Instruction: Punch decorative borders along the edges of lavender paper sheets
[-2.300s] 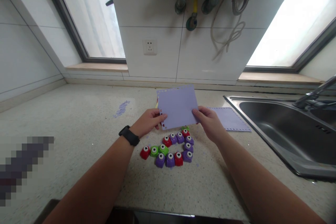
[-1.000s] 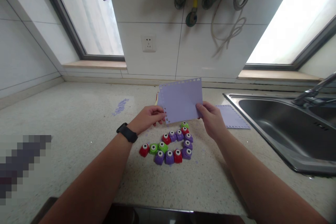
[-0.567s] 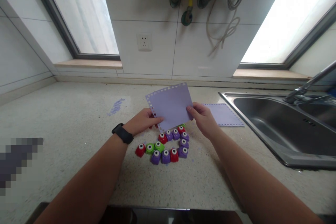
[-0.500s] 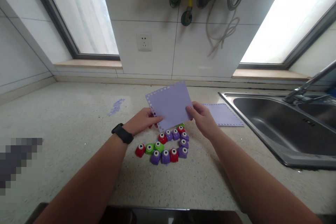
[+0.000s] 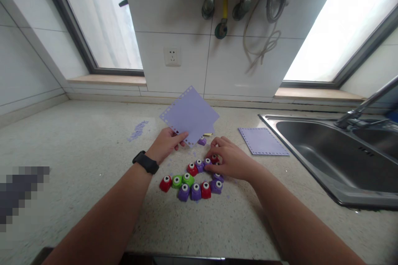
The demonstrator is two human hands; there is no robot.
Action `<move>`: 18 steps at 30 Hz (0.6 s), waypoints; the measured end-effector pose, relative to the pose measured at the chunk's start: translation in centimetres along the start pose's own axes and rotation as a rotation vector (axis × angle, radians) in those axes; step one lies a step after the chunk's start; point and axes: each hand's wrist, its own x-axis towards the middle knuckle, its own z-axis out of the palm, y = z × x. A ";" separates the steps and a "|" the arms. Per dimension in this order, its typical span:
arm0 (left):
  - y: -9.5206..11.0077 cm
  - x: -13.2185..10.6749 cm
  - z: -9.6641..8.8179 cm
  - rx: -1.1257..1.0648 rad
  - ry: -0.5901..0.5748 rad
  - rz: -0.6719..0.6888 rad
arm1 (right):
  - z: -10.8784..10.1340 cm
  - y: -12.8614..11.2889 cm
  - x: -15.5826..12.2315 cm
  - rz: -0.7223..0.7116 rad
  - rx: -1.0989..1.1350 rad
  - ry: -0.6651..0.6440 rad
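Letting go of the paper (image 5: 192, 112), the right hand (image 5: 229, 157) has dropped to the punches (image 5: 196, 193), fingers half curled; whether it grips one, I cannot tell. The left hand (image 5: 165, 144) alone pinches the paper's lower-left edge, most of it rising above the thumb.

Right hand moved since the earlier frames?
Yes: the right hand moved left and nearer the wearer, away from the sink, off the held sheet to the punches.
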 end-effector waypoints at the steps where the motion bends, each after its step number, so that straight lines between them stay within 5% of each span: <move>1: 0.0 0.0 0.0 -0.007 0.003 -0.002 | 0.0 0.0 0.0 0.001 -0.013 -0.004; 9: -0.2 -0.2 0.4 -0.073 0.035 -0.001 | -0.1 0.0 -0.1 0.005 0.143 0.053; 18: 0.5 -0.8 0.8 -0.064 0.031 0.010 | 0.0 1.1 0.6 0.254 1.042 0.409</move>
